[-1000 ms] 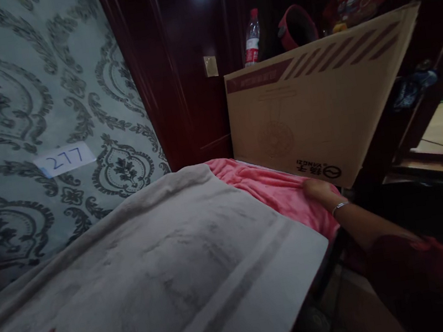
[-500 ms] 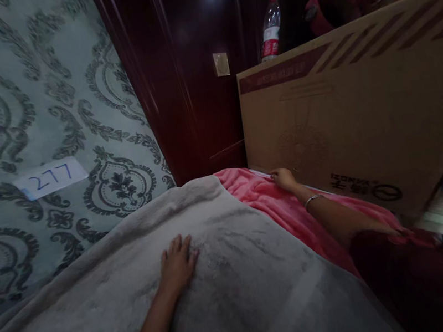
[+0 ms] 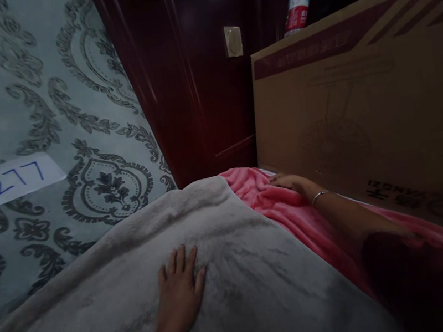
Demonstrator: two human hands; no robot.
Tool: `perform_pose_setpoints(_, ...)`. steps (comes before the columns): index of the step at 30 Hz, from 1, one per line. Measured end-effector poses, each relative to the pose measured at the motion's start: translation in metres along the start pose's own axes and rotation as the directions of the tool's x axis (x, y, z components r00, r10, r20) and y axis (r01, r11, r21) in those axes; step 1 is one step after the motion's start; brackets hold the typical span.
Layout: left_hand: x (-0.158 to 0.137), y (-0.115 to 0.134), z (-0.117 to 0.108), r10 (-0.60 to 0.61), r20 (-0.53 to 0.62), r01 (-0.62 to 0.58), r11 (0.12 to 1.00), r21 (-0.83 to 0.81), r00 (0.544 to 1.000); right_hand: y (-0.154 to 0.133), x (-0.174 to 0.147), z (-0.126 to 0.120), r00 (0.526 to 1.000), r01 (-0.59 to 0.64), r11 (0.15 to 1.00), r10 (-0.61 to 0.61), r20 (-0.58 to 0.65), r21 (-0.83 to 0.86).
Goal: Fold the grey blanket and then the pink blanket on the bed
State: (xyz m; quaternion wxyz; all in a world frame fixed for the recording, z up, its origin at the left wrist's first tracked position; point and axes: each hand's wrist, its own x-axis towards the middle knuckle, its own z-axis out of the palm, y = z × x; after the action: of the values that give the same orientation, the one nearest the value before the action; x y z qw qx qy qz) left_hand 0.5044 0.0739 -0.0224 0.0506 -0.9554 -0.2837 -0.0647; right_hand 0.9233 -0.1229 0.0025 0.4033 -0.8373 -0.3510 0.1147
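Observation:
My left hand lies flat on a grey plush blanket, palm down with the fingers spread. At the blanket's far right corner, my right hand rests on a pink plush blanket. Its fingers look stretched out along the pink cloth, and the fingertips are partly hidden and dim. The pink cloth shows beside the grey one in loose folds along the right edge. A thin bracelet circles my right wrist.
A large cardboard box stands right of the bed, with a plastic bottle on top. Behind is a dark red wooden panel. A paper marked 277 is on the patterned wall at left.
My view has shifted closer and to the left of the box. My right hand has gone from curled at the pink blanket's edge to flatter on it. The left hand still lies on the grey blanket.

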Motion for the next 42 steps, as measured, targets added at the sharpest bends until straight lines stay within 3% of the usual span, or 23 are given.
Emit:
perform_pose_setpoints(6,0.001,0.000,0.000,-0.004,0.006,0.004,1.000,-0.012,1.000,-0.003,-0.006,0.018,0.997,0.072,0.997,-0.072,0.031,0.010)
perform_pose_setpoints(11,0.000,0.001,0.000,0.006,-0.015,-0.006,1.000,-0.024,1.000,-0.006,-0.004,0.007,0.984,-0.003,0.978,-0.035,-0.177,-0.208)
perform_pose_setpoints(15,0.000,0.001,-0.001,-0.003,-0.003,0.003,1.000,-0.026,1.000,-0.006,0.006,-0.015,0.953,-0.123,0.884,-0.021,-0.302,-0.451)
perform_pose_setpoints(21,-0.001,-0.002,0.004,0.010,0.000,-0.010,1.000,-0.027,1.000,0.016,0.011,0.002,0.967,-0.185,0.753,0.027,-0.252,-0.632)
perform_pose_setpoints(27,-0.002,-0.003,0.009,0.016,-0.027,-0.017,0.999,-0.033,0.999,0.025,0.018,0.009,0.973,-0.206,0.681,0.067,-0.220,-0.703)
perform_pose_setpoints(33,-0.002,0.000,0.003,-0.016,0.028,0.017,0.999,-0.031,0.999,-0.008,0.060,0.017,0.972,-0.141,0.741,-0.022,-0.233,-0.657)
perform_pose_setpoints(39,-0.004,-0.001,0.003,-0.012,0.041,0.015,0.999,-0.053,0.999,-0.023,0.098,0.051,0.985,-0.137,0.844,0.058,-0.164,-0.519)
perform_pose_setpoints(42,-0.005,-0.001,0.003,-0.018,0.065,0.022,0.998,-0.056,0.998,-0.022,0.103,0.064,0.968,-0.181,0.865,0.072,-0.241,-0.468)
